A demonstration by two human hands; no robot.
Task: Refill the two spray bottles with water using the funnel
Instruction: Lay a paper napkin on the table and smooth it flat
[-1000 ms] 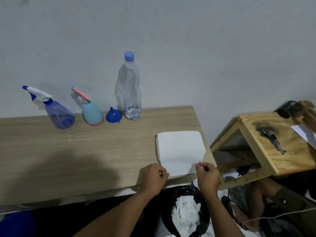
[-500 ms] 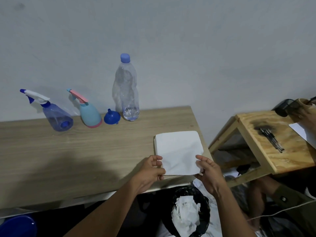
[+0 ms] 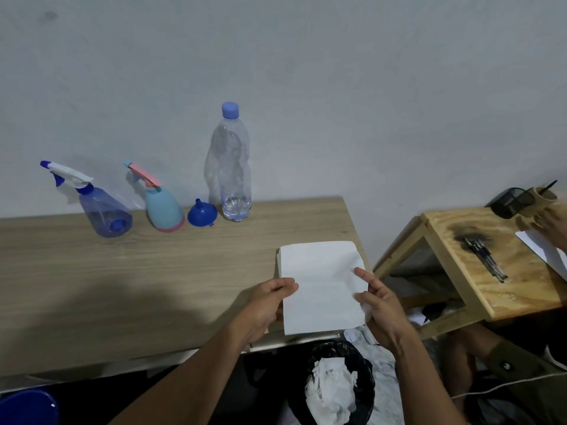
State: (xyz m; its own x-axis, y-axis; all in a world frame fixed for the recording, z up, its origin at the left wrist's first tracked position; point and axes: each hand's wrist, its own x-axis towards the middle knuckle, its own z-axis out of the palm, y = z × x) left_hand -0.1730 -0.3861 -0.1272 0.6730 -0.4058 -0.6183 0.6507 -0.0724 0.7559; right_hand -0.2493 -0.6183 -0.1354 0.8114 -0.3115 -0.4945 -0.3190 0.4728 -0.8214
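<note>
White folded paper (image 3: 322,286) lies at the near right edge of the wooden counter (image 3: 122,286), pinched on its left side by the left hand (image 3: 270,302) and on its right side by the right hand (image 3: 379,305). Well apart, by the wall, stand the blue spray bottle (image 3: 101,210), the teal spray bottle (image 3: 162,207), the blue funnel (image 3: 202,213) mouth down, and the water bottle (image 3: 231,167).
</note>
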